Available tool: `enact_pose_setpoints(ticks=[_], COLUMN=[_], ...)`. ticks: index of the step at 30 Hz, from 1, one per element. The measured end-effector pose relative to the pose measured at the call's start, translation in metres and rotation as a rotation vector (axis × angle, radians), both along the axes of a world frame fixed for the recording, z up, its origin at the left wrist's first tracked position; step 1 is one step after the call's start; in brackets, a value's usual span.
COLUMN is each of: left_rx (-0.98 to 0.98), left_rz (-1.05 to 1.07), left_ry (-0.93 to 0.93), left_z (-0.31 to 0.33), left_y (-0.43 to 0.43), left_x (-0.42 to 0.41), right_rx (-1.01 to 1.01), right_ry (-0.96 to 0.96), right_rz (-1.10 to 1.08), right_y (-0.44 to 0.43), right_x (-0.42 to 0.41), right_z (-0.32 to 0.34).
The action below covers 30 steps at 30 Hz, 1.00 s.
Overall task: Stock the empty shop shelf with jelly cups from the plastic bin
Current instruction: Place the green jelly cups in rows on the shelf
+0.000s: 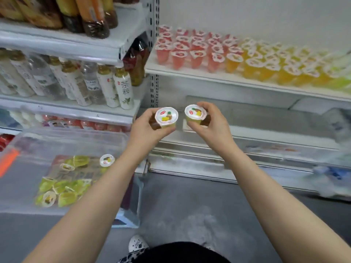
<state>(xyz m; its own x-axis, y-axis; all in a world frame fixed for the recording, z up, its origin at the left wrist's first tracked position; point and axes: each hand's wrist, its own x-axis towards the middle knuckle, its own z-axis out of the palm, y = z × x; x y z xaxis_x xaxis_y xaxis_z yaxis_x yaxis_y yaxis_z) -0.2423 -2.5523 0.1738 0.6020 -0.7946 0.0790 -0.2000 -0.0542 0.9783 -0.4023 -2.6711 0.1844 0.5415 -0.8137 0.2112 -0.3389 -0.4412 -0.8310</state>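
My left hand holds a yellow-green jelly cup with a white fruit-printed lid. My right hand holds a second jelly cup of the same kind. Both cups are upright, side by side, in front of the lower shelf. The clear plastic bin sits at lower left with several green jelly cups lying loose in it. The white shelf above my hands carries rows of pink jelly cups, then orange jelly cups, with green ones at the far right.
Left shelving holds tea and water bottles and packets above. A steel upright divides the two shelf units. The lower shelf runs behind my hands. Grey floor lies below, and my shoe shows at the bottom edge.
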Motion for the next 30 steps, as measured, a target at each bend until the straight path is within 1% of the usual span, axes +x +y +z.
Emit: enact_pose_setpoints(ticks=[4, 9, 16, 23, 30], left_rx=[-0.049, -0.083, -0.128, -0.126, -0.163], left_rz=[-0.103, -0.196, -0.271, -0.35, -0.421], left_ry=[0.019, 0.039, 0.028, 0.007, -0.061], left_z=[0.023, 0.044, 0.062, 0.07, 0.08], left_y=[-0.052, -0.116, -0.196, -0.27, -0.357], left_x=[-0.073, -0.168, -0.272, -0.335, -0.375], right_rx=[-0.028, -0.121, -0.203, -0.224, -0.233], right_ry=[-0.025, -0.023, -0.013, 0.01, 0.013], right_rz=[-0.12, -0.217, -0.352, -0.473, -0.559], right_y=[-0.037, -0.084, -0.148, -0.204, -0.277], right_x=[-0.082, -0.185, -0.3, -0.375, -0.417], right_z=[0.018, 0.043, 0.069, 0.075, 0.075])
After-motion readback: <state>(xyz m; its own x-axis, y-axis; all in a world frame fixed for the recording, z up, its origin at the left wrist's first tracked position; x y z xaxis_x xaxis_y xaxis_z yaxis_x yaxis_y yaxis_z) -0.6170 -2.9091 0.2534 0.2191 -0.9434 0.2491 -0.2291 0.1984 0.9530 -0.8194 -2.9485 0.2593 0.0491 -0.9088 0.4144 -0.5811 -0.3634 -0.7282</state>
